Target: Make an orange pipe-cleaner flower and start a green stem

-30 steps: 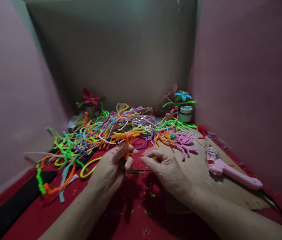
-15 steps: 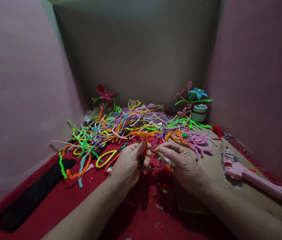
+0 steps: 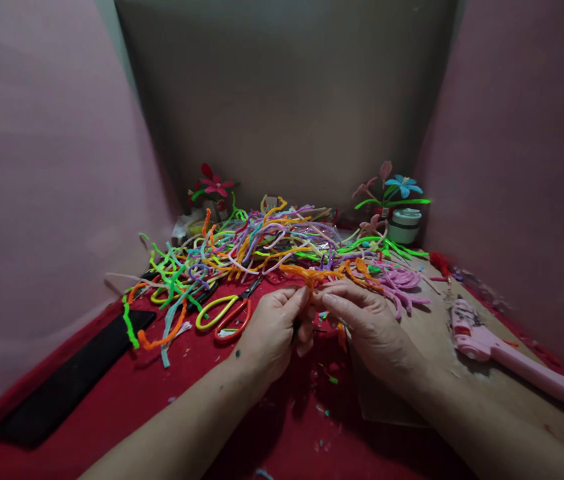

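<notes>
Near the middle, my left hand (image 3: 275, 327) pinches an orange pipe-cleaner piece (image 3: 311, 279) whose strands spread out above the fingers. My right hand (image 3: 369, 323) meets it from the right, its thumb and fingertips closed at the same piece. Whatever small part lies between the right fingertips is hidden. Scissors (image 3: 232, 318) with one yellow and one red handle lie just left of my left hand. Behind both hands is a tangled heap of colourful pipe cleaners (image 3: 262, 240).
A pink glue gun (image 3: 517, 363) rests on a brown board (image 3: 442, 347) at the right. On the left lies a black strip (image 3: 72, 380). Pipe-cleaner flowers (image 3: 402, 187) and a pale jar (image 3: 405, 227) stand at the back right. Pink panels flank the red cloth (image 3: 162, 420).
Both hands are closer together, and the right fingertips have come up to the orange piece. The pale object seen in the right hand no longer shows. The whole view has shifted slightly.
</notes>
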Motion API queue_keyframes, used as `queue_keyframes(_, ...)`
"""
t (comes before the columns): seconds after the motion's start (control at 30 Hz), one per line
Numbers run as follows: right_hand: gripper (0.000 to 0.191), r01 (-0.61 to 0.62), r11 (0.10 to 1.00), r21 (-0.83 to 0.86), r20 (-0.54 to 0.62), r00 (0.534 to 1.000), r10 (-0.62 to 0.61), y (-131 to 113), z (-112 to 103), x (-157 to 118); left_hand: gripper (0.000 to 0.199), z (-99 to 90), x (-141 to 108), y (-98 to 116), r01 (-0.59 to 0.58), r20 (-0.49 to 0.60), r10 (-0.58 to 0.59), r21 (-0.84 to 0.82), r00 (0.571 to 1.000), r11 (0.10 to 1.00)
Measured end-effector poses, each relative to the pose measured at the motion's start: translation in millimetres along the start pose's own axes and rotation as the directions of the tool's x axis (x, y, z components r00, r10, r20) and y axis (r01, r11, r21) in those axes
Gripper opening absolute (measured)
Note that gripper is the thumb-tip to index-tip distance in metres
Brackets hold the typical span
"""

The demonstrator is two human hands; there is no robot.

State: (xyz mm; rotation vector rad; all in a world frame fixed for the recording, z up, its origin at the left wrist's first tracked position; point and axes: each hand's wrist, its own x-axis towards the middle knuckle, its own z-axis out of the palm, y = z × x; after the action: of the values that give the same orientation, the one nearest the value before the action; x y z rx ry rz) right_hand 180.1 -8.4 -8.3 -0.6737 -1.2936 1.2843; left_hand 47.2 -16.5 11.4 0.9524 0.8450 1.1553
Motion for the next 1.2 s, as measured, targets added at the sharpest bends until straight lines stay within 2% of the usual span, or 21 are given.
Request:
queue_keyframes(0.13, 0.006, 0.014, 1.0, -0.021, -0.02, 1.0, -0.015, 1.4, -0.4, 0.8, 0.027, 0.9, -2.6, 1.7, 0.026, -0.003, -0.026, -0.015, 1.0, 1.0)
queue_keyframes(0.37, 0.008, -0.069, 0.996, 0.05, -0.004, 0.998, 0.069, 1.8, 0.3, 0.8, 0.024, -1.1, -0.6, 2.2, 0.045, 0.008, -0.044, -0.042, 0.999, 0.998)
queue_keyframes(0.5, 0.009, -0.051, 0.998, 0.029, -0.007, 0.999, 0.051, 1.3, -0.3, 1.1, 0.026, -1.8, -0.1, 0.8, 0.04, 0.011, -0.04, -0.028, 0.999, 0.999)
queue_keyframes(0.73, 0.014, 0.08, 0.956, -0.283, -0.022, 0.996, -0.09, -2.6, 0.2, -1.4, 0.027, -3.9, -0.8, -3.4, 0.072, 0.035, -0.075, 0.102, 0.997, 0.992)
queue_keyframes(0.87, 0.02, 0.092, 0.91, -0.403, -0.071, 0.989, -0.131, -0.6, -0.3, -2.4, 0.026, -3.7, 0.0, -4.9, 0.066, 0.047, -0.072, 0.131, 0.996, 0.989)
queue_keyframes(1.2, 0.013, 0.09, 0.953, -0.288, -0.192, 0.97, -0.149, 7.2, -0.5, -1.5, 0.028, -1.3, -0.2, -7.8, 0.078, 0.023, -0.083, 0.175, 0.996, 0.981)
